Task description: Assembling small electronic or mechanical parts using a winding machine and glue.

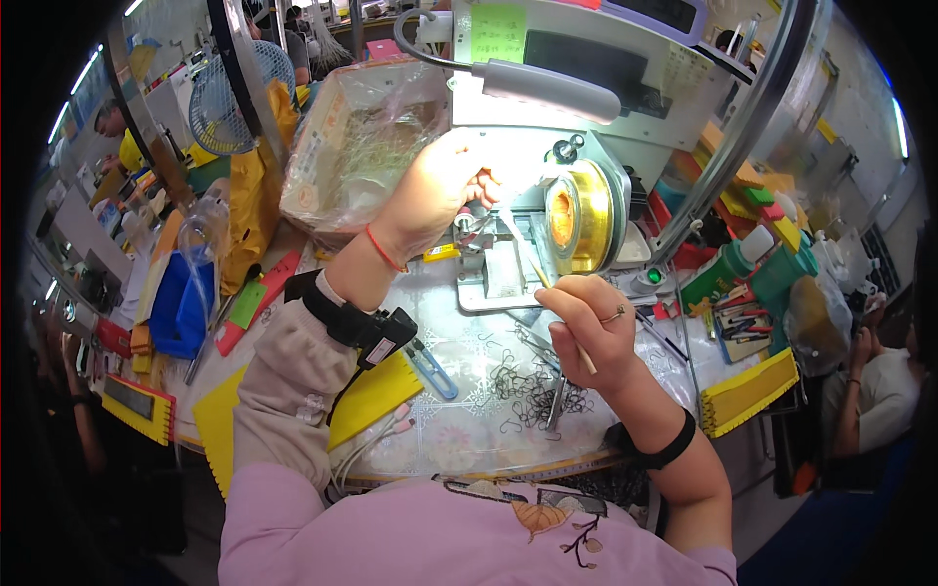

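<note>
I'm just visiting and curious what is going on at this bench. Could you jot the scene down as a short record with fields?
Setting: crowded workbench with a patterned clear cover
Left hand: raised at the small bench machine, fingers at its front
Right hand: grip shut on a thin stick pointing toward the machine
Machine part: spool of gold ribbon
On the bench: heap of small dark wire hooks, blue-handled snips, yellow boards

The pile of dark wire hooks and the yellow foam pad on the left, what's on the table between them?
In the head view, small blue-handled snips lie on the table between the yellow pad and the hook pile.
</note>
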`<state>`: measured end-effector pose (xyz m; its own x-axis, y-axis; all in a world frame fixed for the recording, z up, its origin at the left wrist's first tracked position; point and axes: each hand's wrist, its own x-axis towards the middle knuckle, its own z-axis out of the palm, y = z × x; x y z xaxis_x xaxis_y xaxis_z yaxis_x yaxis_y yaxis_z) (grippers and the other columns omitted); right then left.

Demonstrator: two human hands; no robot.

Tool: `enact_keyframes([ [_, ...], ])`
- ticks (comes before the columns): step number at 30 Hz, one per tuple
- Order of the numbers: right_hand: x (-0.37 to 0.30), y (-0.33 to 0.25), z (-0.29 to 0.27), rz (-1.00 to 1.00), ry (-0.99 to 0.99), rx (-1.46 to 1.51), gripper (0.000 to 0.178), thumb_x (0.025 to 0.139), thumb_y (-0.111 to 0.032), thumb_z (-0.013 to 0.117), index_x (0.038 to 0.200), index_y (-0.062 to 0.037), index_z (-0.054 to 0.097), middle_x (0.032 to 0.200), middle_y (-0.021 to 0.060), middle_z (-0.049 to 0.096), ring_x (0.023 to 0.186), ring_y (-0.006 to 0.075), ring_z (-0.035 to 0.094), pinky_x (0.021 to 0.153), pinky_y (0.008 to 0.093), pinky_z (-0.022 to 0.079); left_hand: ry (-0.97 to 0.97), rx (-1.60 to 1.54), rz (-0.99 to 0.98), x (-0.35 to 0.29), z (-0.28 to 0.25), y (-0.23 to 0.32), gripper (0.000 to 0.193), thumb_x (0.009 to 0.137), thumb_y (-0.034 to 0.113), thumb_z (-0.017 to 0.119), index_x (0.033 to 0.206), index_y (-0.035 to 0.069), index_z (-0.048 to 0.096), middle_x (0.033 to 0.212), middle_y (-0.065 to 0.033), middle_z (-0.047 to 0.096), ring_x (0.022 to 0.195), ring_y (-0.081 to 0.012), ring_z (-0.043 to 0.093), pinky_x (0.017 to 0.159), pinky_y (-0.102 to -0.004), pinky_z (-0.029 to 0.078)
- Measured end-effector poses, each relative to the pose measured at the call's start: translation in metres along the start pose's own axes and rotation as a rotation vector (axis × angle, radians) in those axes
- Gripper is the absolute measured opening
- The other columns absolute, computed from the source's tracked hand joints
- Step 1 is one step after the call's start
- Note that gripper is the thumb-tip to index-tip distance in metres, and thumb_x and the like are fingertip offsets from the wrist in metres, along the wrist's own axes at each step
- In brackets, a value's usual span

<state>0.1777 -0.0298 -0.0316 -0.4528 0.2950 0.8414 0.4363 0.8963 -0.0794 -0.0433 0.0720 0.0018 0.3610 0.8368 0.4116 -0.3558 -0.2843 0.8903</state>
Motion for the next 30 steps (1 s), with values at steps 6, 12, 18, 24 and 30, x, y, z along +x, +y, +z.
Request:
enact_keyframes([
  [6, -0.004, 0.000, 0.002, -0.013, -0.081, -0.080, 0.024, 0.074, -0.007, 0.069, 0.097, -0.0065, 0.061, 0.089, 0.0059, 0.058, 0.070, 0.0238, 0.056, 0.062, 0.0352, 0.045, 0.026, -0.034, 0.027, -0.001, 0.003, -0.001, 0.015, 0.097, 0.007, 0.043, 0.106, 0.001, 0.054, 0.090, -0.0089, 0.059, 0.078, -0.0136, 0.056, 0.072, -0.0254, 0.048],
  [12, -0.012, -0.013, 0.007, 0.080, -0.454, -0.172, 0.028, 0.078, -0.012, 0.063, 0.105, -0.0088, 0.062, 0.092, 0.0090, 0.058, 0.084, 0.0251, 0.058, 0.071, 0.0345, 0.046, -0.017, 0.058, 0.050, -0.002, 0.011, 0.000, 0.016, 0.098, 0.012, 0.044, 0.105, 0.002, 0.054, 0.089, -0.0076, 0.060, 0.075, -0.0124, 0.056, 0.070, -0.0242, 0.046],
  [18, -0.025, -0.053, -0.027, 0.183, -0.653, 0.130, 0.033, 0.080, -0.009, 0.057, 0.113, -0.0072, 0.061, 0.090, 0.0098, 0.058, 0.086, 0.0273, 0.059, 0.075, 0.0388, 0.049, -0.009, 0.267, 0.081, -0.019, 0.025, 0.008, 0.008, 0.100, 0.009, 0.045, 0.099, 0.004, 0.051, 0.088, -0.0056, 0.060, 0.073, -0.0090, 0.056, 0.068, -0.0226, 0.048],
  [24, -0.054, -0.033, -0.047, 0.312, -0.169, 0.049, 0.024, 0.080, 0.000, 0.064, 0.104, -0.0046, 0.064, 0.081, 0.0102, 0.061, 0.070, 0.0270, 0.060, 0.063, 0.0383, 0.050, -0.083, 0.432, 0.215, -0.039, 0.024, 0.000, 0.010, 0.101, 0.009, 0.043, 0.100, 0.002, 0.050, 0.090, -0.0061, 0.059, 0.075, -0.0100, 0.056, 0.071, -0.0239, 0.049],
  [30, -0.100, -0.012, -0.035, 0.684, 0.311, 0.006, 0.012, 0.086, 0.005, 0.058, 0.096, 0.0001, 0.063, 0.077, 0.0088, 0.059, 0.061, 0.0160, 0.056, 0.054, 0.0265, 0.044, -0.199, 0.767, 0.422, -0.057, 0.029, -0.005, 0.005, 0.091, -0.004, 0.050, 0.093, 0.001, 0.052, 0.085, -0.0115, 0.056, 0.072, -0.0223, 0.057, 0.067, -0.0316, 0.047],
])
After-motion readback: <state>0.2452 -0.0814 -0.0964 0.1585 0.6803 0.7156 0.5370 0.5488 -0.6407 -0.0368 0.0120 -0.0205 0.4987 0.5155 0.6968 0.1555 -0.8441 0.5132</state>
